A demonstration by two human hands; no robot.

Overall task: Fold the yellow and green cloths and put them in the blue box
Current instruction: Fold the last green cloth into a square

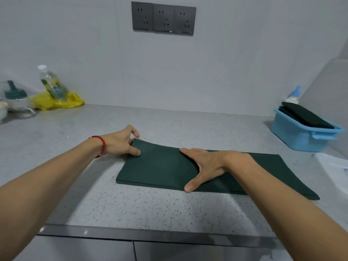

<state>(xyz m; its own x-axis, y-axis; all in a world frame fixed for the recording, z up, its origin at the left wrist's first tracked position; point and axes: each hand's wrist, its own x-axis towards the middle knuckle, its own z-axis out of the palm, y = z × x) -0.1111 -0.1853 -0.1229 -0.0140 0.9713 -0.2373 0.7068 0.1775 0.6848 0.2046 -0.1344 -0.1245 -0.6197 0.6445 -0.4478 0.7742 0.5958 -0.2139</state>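
A dark green cloth (pixel 165 166) lies folded into a long strip on the grey counter (pixel 131 206). My left hand (pixel 120 141) pinches its far left corner, which is lifted a little off the counter. My right hand (pixel 205 166) lies flat and spread on the middle of the strip, pressing it down. The blue box (pixel 293 135) stands at the right against the wall, with a dark folded cloth (pixel 305 117) inside it. A crumpled yellow cloth (pixel 56 102) lies at the back left under a bottle.
A clear plastic bottle (pixel 52 83) leans on the yellow cloth. A jar with a teal lid (pixel 16 100) stands at the far left. A white bottle with a blue cap (pixel 293 96) stands behind the box. A wall socket panel (pixel 163 18) is above.
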